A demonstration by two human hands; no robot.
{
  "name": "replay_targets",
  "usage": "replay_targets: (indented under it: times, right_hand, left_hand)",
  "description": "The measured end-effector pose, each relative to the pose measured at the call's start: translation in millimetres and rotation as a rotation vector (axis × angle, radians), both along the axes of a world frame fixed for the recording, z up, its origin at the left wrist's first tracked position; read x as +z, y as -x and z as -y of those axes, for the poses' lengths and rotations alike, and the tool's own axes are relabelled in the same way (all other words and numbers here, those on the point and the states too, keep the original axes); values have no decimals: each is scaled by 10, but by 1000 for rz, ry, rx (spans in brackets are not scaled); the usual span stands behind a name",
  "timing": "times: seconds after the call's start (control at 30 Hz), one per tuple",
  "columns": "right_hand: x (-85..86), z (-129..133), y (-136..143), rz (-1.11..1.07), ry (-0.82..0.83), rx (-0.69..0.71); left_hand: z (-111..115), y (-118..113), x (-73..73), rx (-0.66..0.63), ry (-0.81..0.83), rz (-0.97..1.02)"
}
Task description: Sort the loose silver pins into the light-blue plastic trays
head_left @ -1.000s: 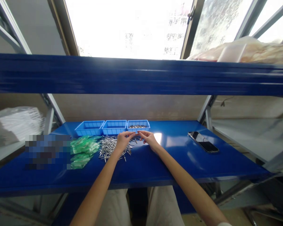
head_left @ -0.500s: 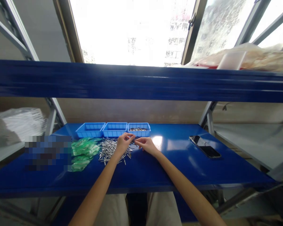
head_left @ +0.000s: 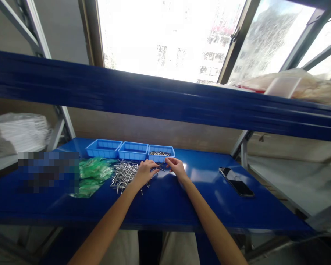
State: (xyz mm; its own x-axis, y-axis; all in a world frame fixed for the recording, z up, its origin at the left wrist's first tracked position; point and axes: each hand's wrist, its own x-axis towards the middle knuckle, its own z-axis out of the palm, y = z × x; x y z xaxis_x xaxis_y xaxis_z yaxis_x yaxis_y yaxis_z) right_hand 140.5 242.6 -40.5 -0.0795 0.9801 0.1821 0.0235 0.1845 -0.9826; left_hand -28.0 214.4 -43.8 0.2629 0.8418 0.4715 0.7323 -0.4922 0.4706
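A pile of silver pop rivets lies on the blue tabletop. My left hand rests at the right side of the pile, thumb and fingers apart, with nothing visible between them. A few dark rivets lie between my two hands. My right hand is just in front of the right blue tray, its fingertips pinched together. Whatever they may hold is too small to make out. Dark and silvery rivets lie inside that tray.
Two more blue trays stand in the row to the left. Green plastic bags lie left of the pile, beside a blurred-out patch. On the right rests a phone. A blue shelf beam crosses above the table.
My hands have moved apart, the right one going right towards the tray's front. The left hand's fingers have opened. The whole view has tilted slightly.
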Motion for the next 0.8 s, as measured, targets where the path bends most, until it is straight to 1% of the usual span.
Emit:
replay_targets:
  times: [0.07, 0.13, 0.2, 0.3, 0.33, 0.4, 0.5, 0.57, 0.7, 0.8]
  right_hand:
    - [43, -33, -39, -56, 10, -64]
    - [81, -72, -70, -91, -5, -95]
    - [99, -102, -84, -75, -46, -33]
    - [85, -114, -81, 30, -123, 145]
    - [71, -109, -78, 75, -143, 185]
    - [38, -94, -78, 164, -164, 206]
    - [-6, -76, -96, 290, -205, 145]
    - [-21, -72, -120, 381, -276, 94]
    - [-9, -65, -186, 603, -386, 24]
    - [15, -36, -222, 726, -424, 22]
  left_hand:
    - [7, 4, -3, 3, 15, -93]
    - [12, 5, -2, -12, 35, -150]
    - [18, 3, 4, -18, 47, -186]
    - [28, -6, 19, -24, 60, -219]
    - [30, -10, 22, -24, 65, -223]
    - [32, -21, 25, -28, 74, -216]
    - [33, -37, 23, -41, 76, -198]
    - [37, -44, 25, -47, 58, -200]
    - [53, -37, 48, -13, 22, -215]
    - [67, -26, 73, 16, 28, -213]
